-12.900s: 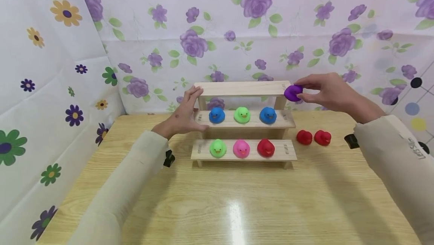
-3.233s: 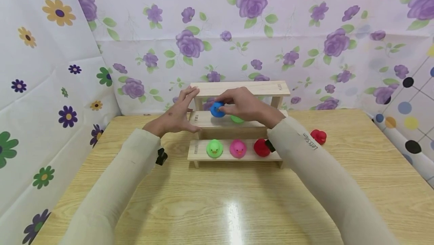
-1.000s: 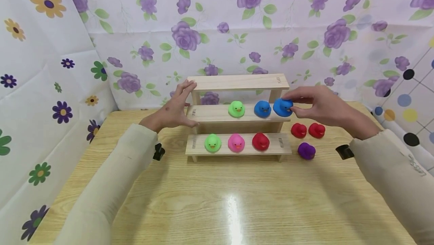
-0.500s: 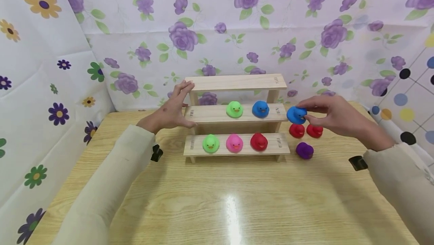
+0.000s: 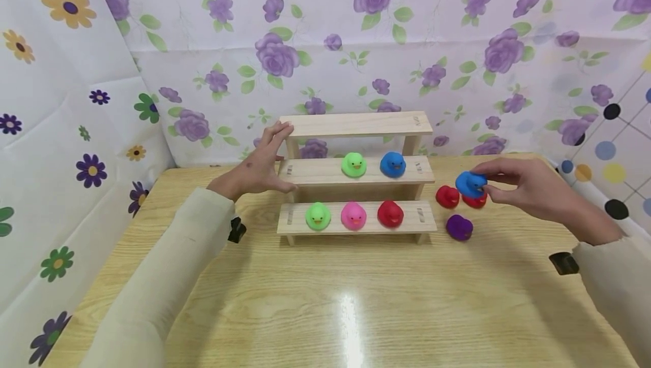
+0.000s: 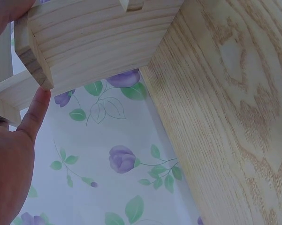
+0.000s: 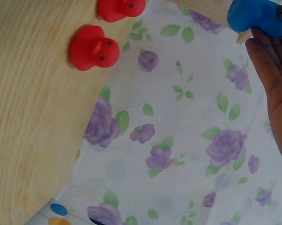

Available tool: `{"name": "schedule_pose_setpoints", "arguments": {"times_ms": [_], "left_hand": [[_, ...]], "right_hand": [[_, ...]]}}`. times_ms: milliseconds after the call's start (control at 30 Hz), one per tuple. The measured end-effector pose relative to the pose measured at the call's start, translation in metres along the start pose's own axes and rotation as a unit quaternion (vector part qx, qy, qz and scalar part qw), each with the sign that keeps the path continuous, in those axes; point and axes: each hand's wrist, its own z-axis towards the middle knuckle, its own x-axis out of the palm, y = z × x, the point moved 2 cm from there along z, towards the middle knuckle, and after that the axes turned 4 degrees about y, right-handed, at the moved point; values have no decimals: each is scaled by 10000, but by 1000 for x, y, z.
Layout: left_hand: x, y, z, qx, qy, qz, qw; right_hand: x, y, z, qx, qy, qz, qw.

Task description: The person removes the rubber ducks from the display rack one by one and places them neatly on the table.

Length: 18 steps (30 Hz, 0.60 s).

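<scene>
My right hand [image 5: 539, 190] pinches a blue rubber duck [image 5: 469, 184] between thumb and fingers, right of the wooden rack. In the head view this duck overlaps one of two red ducks [image 5: 447, 197] on the table. My left hand [image 5: 254, 167] grips the left end of the three-tier rack [image 5: 356, 124], fingers on the top shelf and thumb by the middle one; a fingertip touches the shelf end in the left wrist view. The middle shelf bears a green duck [image 5: 354, 164] and another blue duck [image 5: 393, 164]. Below sit green [image 5: 317, 216], pink [image 5: 353, 216] and red ducks [image 5: 390, 214].
A purple duck [image 5: 460, 227] lies on the wood-grain table [image 5: 285, 294], right of the bottom shelf. Flower-printed cloth [image 5: 325, 12] hangs behind the table and along its left side. The rack's top shelf bears no ducks.
The purple duck, earlier in my right hand, now lies on the table. My right hand has taken the blue duck from the middle shelf's left and carried it right, past the rack. My left hand stays.
</scene>
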Motion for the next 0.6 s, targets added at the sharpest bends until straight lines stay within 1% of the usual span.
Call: {"name": "schedule_pose_setpoints", "arguments": {"times_ms": [133,200,300,500,600], "left_hand": [[0,0,0,-6,3,42,10000],[0,0,0,4,-3,47,10000],[0,0,0,24,-30,60,10000],[0,0,0,30,-40,62,10000],[0,-1,0,35,-20,64,10000]], "right_hand": [[0,-8,-9,67,66,4,10000],[1,-12,-14,201,98,30,9997],[3,-19,-21,218,153,14,9996],[9,-28,-33,479,227,152,9985],[12,-33,-38,511,210,203,9983]]}}
